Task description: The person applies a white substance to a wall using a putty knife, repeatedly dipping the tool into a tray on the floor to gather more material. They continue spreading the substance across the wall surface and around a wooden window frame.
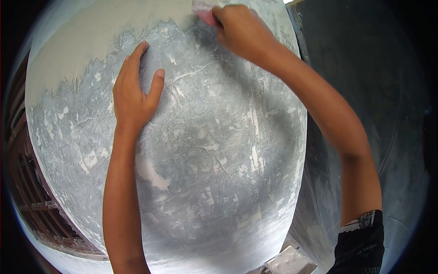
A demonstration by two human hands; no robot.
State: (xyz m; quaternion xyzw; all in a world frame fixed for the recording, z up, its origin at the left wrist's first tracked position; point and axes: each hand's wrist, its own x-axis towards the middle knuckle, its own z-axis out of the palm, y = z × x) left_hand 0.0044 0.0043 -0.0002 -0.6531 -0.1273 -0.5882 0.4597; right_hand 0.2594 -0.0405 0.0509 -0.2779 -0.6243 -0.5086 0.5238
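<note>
A large pale panel [200, 150] with patchy grey and white marks fills the middle of the view. Across its upper left runs a smooth beige coating [77, 50] with a ragged lower edge. My left hand [137, 91] rests against the panel just below that edge, fingers apart and holding nothing. At the top, my right hand [242, 32] is closed around a pinkish flat tool [205, 13], which is at the coating's edge. The fingers partly hide the tool, and its upper end is near the frame's edge.
Dark brown slatted woodwork [41, 196] stands at the lower left. To the right is a dark, scuffed surface [365, 59]. A whitish, stained flat piece [292, 262] lies at the bottom, beside the panel's lower right corner.
</note>
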